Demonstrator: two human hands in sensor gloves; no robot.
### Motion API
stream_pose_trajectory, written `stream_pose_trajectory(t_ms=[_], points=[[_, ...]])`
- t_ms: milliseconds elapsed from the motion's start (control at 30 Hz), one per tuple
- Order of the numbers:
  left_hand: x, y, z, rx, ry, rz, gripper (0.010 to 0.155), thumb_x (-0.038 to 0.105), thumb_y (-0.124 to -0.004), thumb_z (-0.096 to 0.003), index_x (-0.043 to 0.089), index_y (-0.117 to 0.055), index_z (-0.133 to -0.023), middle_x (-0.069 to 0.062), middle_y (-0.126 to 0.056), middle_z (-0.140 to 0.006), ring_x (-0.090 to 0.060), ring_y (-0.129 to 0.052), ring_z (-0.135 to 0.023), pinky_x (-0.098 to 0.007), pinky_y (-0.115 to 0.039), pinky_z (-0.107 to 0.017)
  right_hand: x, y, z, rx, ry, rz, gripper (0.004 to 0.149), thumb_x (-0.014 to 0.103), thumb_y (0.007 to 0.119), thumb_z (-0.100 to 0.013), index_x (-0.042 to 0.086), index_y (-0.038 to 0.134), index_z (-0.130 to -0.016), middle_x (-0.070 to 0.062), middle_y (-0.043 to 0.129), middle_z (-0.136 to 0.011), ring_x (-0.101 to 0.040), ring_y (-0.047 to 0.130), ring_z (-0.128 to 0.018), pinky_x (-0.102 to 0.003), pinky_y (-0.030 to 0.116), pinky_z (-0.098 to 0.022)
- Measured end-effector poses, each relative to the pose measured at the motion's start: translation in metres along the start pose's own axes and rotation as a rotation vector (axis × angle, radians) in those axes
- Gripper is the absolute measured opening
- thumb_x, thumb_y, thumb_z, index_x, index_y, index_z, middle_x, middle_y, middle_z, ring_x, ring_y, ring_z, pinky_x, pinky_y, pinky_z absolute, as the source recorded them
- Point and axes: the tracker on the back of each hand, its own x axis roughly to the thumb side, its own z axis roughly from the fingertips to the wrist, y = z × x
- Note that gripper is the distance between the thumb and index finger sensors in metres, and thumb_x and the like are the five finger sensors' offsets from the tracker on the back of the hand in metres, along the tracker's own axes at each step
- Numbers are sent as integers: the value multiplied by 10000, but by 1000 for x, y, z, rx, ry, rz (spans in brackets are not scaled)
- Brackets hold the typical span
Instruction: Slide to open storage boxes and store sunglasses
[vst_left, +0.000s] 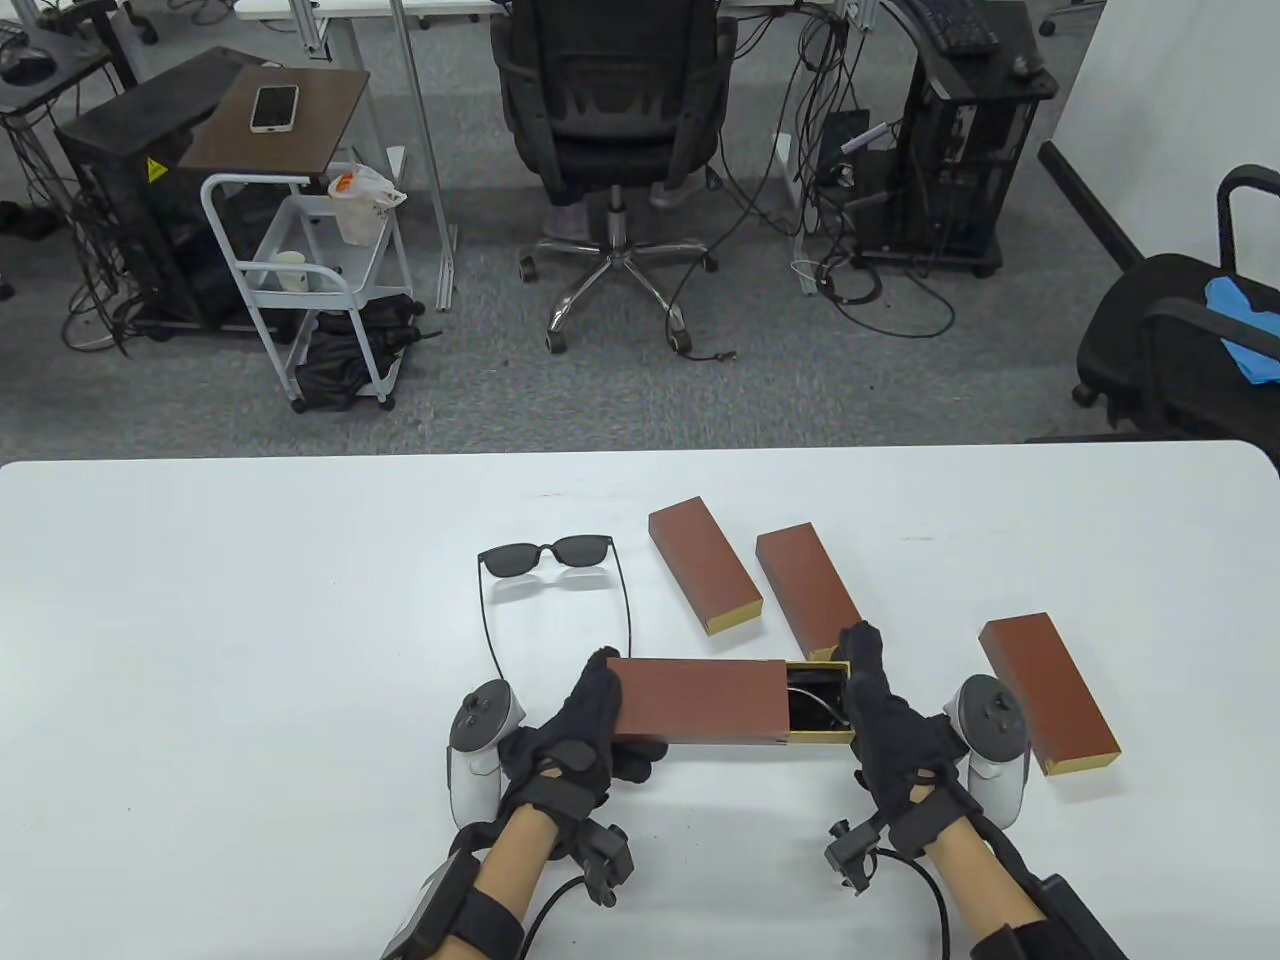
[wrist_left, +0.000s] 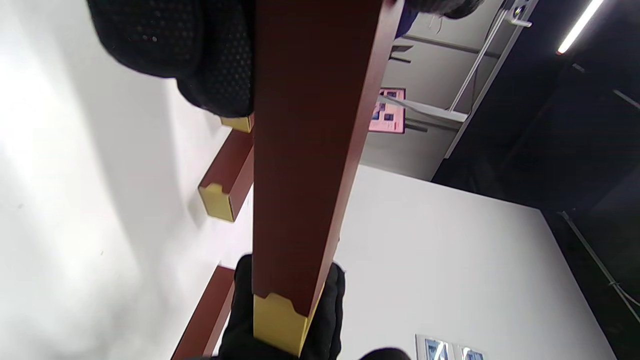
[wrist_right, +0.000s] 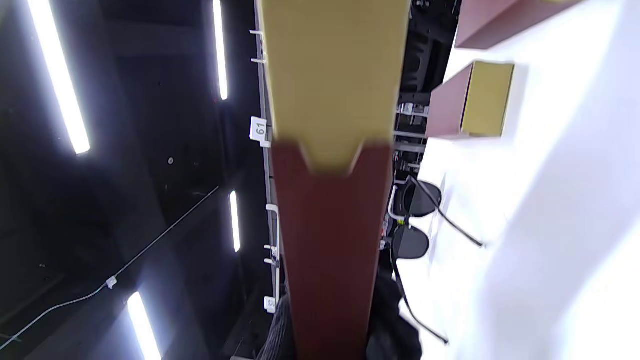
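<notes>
box: your held box (vst_left: 697, 700) sits low over the table (vst_left: 250, 620), gold drawer (vst_left: 820, 705) slid partly out with dark sunglasses inside
left hand: your left hand (vst_left: 580, 735) grips the sleeve to brace it
right hand: your right hand (vst_left: 885, 710) clasps the drawer end, likely to slide it
sunglasses: second pair (vst_left: 553, 580) lies open beyond, apart
spare boxes: three (vst_left: 705, 565) closed nearby
</notes>
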Motion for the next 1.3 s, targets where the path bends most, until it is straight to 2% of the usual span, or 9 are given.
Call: stream_pose_trajectory(t_ms=[400,500,567,700,800,867,1033,1167,1300], points=[[-4,-23,-3,-84,31,14,766,559,-479,-529,228,-106,-1110,-120,-643,-1030,-320,-822,-806,-514,-724,-566,3,17,1,109,-12,39,911,800,487,-333,291,26,-932,-44,-38,-1033,-322,72,-965,-494,281,-719],[-4,-21,-4,-79,26,6,764,559,-488,-528,237,-122,-1117,-116,-654,-1020,-315,-826,-792,-514,-724,-565,4,15,3,72,-35,35,908,761,570,-349,271,118,-965,-83,52,-1060,-365,128,-968,-527,313,-717],[-3,-18,-4,-68,14,-14,760,563,-492,-529,250,-140,-1125,-114,-662,-1008,-309,-827,-773,-511,-721,-563,10,15,4,23,-87,124,900,692,715,-343,281,220,-973,-97,124,-1070,-387,166,-970,-554,326,-713],[-2,-8,-3,-3,4,-103,752,576,-536,-525,262,-236,-1140,-113,-716,-969,-307,-857,-720,-503,-738,-534,26,22,8,23,-273,493,844,635,844,-275,313,472,-960,-112,325,-1086,-418,332,-985,-582,446,-701],[-2,0,-2,14,-5,-49,747,591,-561,-527,268,-288,-1144,-117,-732,-955,-309,-860,-703,-504,-737,-525,29,37,11,90,-342,831,805,605,884,-255,278,581,-925,-114,471,-1064,-433,515,-951,-561,559,-678],[1,5,-1,39,1,-69,743,586,-582,-525,271,-320,-1144,-131,-729,-955,-328,-848,-704,-521,-718,-528,33,47,11,64,-407,1005,754,558,882,-271,283,593,-911,-118,569,-1028,-417,609,-913,-537,609,-659],[7,17,3,119,-6,-142,735,577,-607,-518,250,-388,-1139,-140,-777,-925,-340,-878,-670,-529,-734,-501,41,67,4,88,-406,1125,761,580,896,-262,262,627,-900,-159,683,-958,-425,742,-802,-528,681,-602],[17,19,5,206,-8,-396,724,585,-618,-503,241,-471,-1123,-123,-835,-882,-314,-922,-621,-514,-768,-462,40,79,-1,158,-357,1297,828,626,885,-248,259,571,-921,-170,732,-908,-384,846,-730,-500,759,-552],[28,19,9,307,-49,-544,671,561,-647,-496,257,-588,-1092,-114,-833,-909,-327,-924,-664,-527,-767,-484,38,75,-4,148,-310,1246,805,592,887,-265,293,549,-932,-184,707,-924,-405,830,-741,-512,750,-559]])
